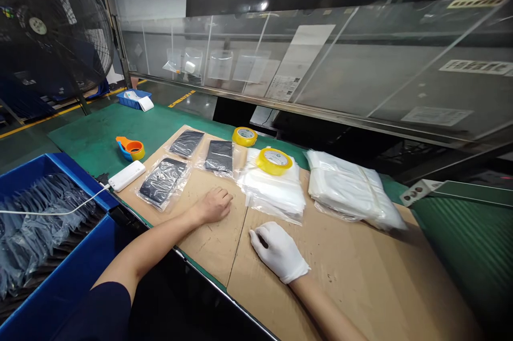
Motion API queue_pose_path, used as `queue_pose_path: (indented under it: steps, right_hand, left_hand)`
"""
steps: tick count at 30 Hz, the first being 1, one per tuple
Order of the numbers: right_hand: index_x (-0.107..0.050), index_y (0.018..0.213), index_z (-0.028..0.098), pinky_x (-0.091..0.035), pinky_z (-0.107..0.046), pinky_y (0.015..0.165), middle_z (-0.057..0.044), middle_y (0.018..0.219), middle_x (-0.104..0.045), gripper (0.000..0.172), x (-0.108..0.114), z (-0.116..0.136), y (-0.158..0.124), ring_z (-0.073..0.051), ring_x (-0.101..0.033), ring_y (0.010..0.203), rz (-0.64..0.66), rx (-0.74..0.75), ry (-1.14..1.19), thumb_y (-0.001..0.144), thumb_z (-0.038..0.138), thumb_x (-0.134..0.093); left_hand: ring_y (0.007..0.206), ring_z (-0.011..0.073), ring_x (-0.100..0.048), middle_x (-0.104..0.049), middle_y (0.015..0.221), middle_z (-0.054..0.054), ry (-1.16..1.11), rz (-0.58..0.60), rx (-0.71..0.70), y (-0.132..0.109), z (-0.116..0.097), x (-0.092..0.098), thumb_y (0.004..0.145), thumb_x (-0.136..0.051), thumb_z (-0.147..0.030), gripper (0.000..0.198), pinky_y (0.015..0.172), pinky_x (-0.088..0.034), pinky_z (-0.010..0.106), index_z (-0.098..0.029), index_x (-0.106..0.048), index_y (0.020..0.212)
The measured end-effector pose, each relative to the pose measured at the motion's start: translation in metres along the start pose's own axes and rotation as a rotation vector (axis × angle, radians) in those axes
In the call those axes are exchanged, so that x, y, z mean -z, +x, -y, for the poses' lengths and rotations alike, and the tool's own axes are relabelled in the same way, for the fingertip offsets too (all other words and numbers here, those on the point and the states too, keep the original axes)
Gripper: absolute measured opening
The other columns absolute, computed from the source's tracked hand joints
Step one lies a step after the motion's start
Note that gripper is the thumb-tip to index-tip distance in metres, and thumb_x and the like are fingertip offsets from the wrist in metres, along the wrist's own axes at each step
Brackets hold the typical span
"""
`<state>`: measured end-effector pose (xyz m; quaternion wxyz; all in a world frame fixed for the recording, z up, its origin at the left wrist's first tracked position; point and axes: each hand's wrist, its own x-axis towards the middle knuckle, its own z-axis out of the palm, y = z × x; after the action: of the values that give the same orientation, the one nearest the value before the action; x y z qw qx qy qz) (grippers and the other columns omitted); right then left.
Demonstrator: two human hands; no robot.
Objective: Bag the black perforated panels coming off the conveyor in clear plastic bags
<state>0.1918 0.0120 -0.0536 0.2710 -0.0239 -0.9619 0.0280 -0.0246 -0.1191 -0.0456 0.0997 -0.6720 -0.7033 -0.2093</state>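
green table point(104, 130), cardboard point(352, 271), blue tray point(127, 100), orange tape point(125, 143)

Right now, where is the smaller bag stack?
In the head view, the smaller stack lies just right of centre, under a yellow tape roll, beyond the gloved right hand.

The right hand point(278, 253) is white-gloved, the left sleeve point(105, 306) navy.

1. No words or numbers could be read.
2. The long white paper sheet point(306, 55) bore fine print and a square code point(294, 80), illegible.
3. Two round yellow tape rolls point(274, 163) point(244, 138) carried printed white labels point(276, 156) point(246, 133), too small to read.
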Motion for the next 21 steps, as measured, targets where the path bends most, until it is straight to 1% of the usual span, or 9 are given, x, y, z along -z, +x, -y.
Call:
queue_pose_path:
  steps: [4, 11, 16, 21]
  right_hand:
    - [-0.053, 0.064, 0.022, -0.037, -0.033, 0.066, -0.003, 0.066, -0.054, 0.039, 0.002, 0.0009, 0.0013, -0.018, -0.051, 0.065, -0.013, 0.009, 0.003, 0.103, 0.027, -0.051]
    - [-0.054, 0.065, 0.021, -0.036, -0.032, 0.067, -0.003, 0.066, -0.056, 0.038, 0.004, 0.0019, 0.0046, -0.018, -0.051, 0.066, -0.031, 0.033, 0.029, 0.103, 0.026, -0.052]
    - [-0.052, 0.064, 0.021, -0.036, -0.032, 0.067, -0.003, 0.065, -0.054, 0.039, 0.0026, 0.0025, 0.0039, -0.018, -0.051, 0.065, -0.038, 0.008, 0.025, 0.103, 0.026, -0.052]
    - [-0.051, 0.064, 0.022, -0.036, -0.032, 0.066, -0.003, 0.066, -0.053, 0.039, 0.002, 0.0018, 0.0021, -0.018, -0.05, 0.065, -0.029, 0.002, 0.002, 0.103, 0.027, -0.051]
  left_hand:
    - [0.092, 0.0265, -0.061, -0.066, 0.094, 0.012, 0.003, 0.0, 0.003, 0.0006, 0.0004, -0.0017, 0.096, -0.049, -0.014, 0.013, 0.083, -0.05, 0.039, -0.017, -0.061, 0.095]
    - [0.096, 0.0272, -0.061, -0.066, 0.097, 0.013, -0.001, 0.019, 0.007, 0.0011, 0.0009, 0.0003, 0.096, -0.05, -0.013, 0.013, 0.085, -0.051, 0.04, -0.016, -0.061, 0.101]
    - [0.096, 0.0275, -0.061, -0.066, 0.098, 0.013, -0.004, 0.025, 0.01, 0.0008, 0.0006, 0.0003, 0.096, -0.049, -0.014, 0.013, 0.085, -0.051, 0.041, -0.016, -0.06, 0.1]
    - [0.094, 0.0261, -0.061, -0.066, 0.096, 0.012, 0.005, 0.022, 0.009, 0.0009, 0.0006, -0.0011, 0.096, -0.048, -0.014, 0.012, 0.085, -0.051, 0.039, -0.016, -0.061, 0.097]
